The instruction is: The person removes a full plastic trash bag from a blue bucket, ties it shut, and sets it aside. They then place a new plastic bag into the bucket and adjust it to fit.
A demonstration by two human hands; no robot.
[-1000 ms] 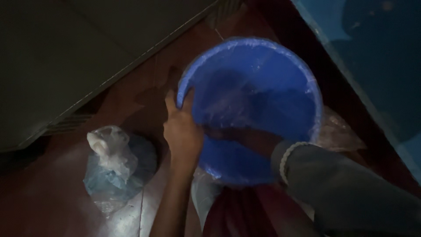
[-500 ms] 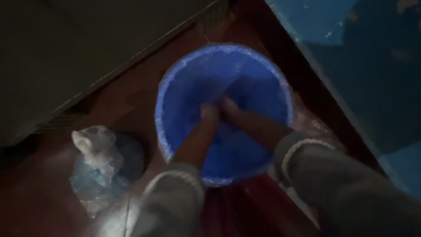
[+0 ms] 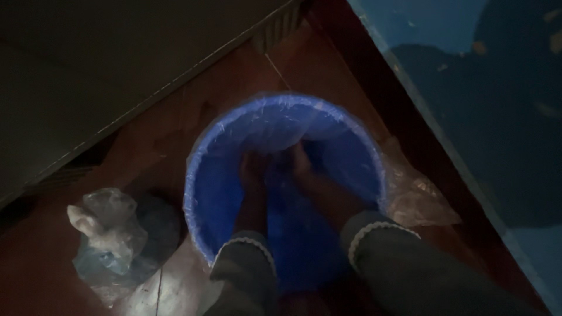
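Both hands, left hand and right hand, press the clear liner inside the blue bucket; grip cannot be determined. Liner covers the rim; excess bunches at 3 o'clock.

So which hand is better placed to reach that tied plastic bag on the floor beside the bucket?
Probably the left. Both hands are down inside the blue bucket, but the left hand sits on the side facing the tied plastic bag, while the right hand would have to cross over.

Both arms wear dark grey sleeves with pale, ribbed knit cuffs
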